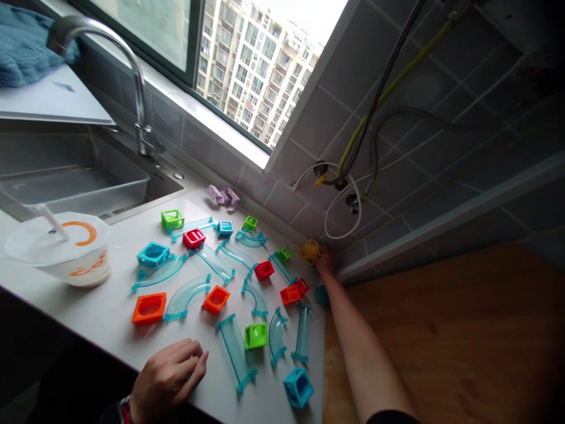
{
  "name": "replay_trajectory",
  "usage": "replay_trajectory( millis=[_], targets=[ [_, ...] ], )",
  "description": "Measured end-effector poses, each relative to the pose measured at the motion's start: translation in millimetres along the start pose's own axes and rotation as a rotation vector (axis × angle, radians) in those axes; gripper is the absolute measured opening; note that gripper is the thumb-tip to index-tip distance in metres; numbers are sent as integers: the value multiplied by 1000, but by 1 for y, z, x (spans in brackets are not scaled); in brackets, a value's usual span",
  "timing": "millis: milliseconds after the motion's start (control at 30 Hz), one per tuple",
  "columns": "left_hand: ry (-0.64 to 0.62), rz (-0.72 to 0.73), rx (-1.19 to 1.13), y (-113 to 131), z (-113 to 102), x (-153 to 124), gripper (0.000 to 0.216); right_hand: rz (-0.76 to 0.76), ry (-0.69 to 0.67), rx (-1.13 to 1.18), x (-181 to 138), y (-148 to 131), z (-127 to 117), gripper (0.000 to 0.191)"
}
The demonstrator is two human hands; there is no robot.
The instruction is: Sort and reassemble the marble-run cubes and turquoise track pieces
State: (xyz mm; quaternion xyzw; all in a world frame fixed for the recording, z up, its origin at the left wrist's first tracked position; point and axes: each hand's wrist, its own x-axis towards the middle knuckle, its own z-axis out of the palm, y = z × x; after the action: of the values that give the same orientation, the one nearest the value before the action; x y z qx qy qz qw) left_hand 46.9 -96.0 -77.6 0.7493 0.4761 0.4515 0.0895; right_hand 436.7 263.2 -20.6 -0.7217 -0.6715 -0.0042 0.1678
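Observation:
My left hand [171, 375] rests at the counter's front edge, fingers curled in, with nothing showing in it. Stretched out to the far right corner, my right hand [326, 262] has its fingers closed on a yellow openwork toy block [310, 251]. Its fingertips are partly hidden by the block. Marble-run pieces lie between the hands: an orange block [149, 308], a green block [256, 336], a red block [264, 270], a blue block [298, 387], and several clear blue tracks, among them a straight track [236, 353] and a curved track [188, 297].
A lidded cup with a straw [88, 268] stands at the left, near the sink [163, 191] and its faucet [140, 88]. A crumpled purple item [223, 197] lies by the tiled wall. Cables [373, 118] hang at the right, above a wooden surface [441, 330].

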Motion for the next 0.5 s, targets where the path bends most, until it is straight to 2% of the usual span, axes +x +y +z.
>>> replay_trajectory(
  millis=[267,500],
  targets=[
    [7,36,12,-3,1,-2,30,-3,-9,8,3,12,5,39],
    [24,83,11,-3,-3,3,31,4,-40,129,5,9,4,35]
  ],
)
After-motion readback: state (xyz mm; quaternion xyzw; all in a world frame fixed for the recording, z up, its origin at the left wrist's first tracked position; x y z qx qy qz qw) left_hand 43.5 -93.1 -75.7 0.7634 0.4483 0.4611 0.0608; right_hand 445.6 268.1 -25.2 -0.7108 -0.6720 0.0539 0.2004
